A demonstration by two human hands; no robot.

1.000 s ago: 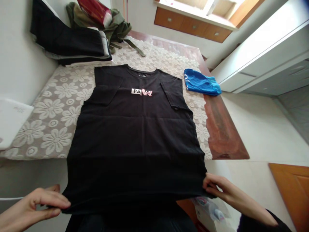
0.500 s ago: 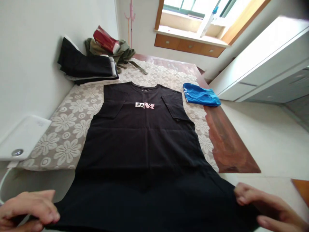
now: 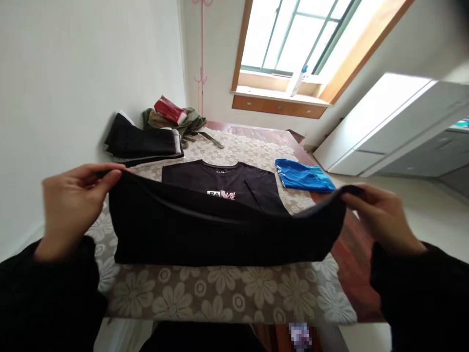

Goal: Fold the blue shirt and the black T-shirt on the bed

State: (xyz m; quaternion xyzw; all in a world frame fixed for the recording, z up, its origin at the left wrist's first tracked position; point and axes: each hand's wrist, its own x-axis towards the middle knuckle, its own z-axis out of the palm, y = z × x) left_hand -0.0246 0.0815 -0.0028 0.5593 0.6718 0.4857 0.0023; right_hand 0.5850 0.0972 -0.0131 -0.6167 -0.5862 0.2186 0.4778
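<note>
A black T-shirt (image 3: 220,239) with a printed chest logo lies on a flower-patterned lace tablecloth (image 3: 176,298). Its lower part is raised and doubled over toward the collar, the hem sagging between my hands. My left hand (image 3: 78,195) pinches one hem corner between thumb and fingers. At the opposite corner, my right hand (image 3: 381,210) grips the hem the same way. The collar and sleeves rest flat on the cloth beyond; the middle of the shirt is hidden behind the lifted fabric.
Folded dark clothes (image 3: 141,139) are stacked by the wall at the back left. Behind them, a red packet (image 3: 169,108) sits on an olive-green cloth item (image 3: 194,122). A folded blue garment (image 3: 304,176) lies at the right, near the wooden table edge (image 3: 361,274).
Both hands have lifted the hem and brought it up and forward, away from my body, folding the lower shirt over. The view has tilted up, and the white power bank has left it.
</note>
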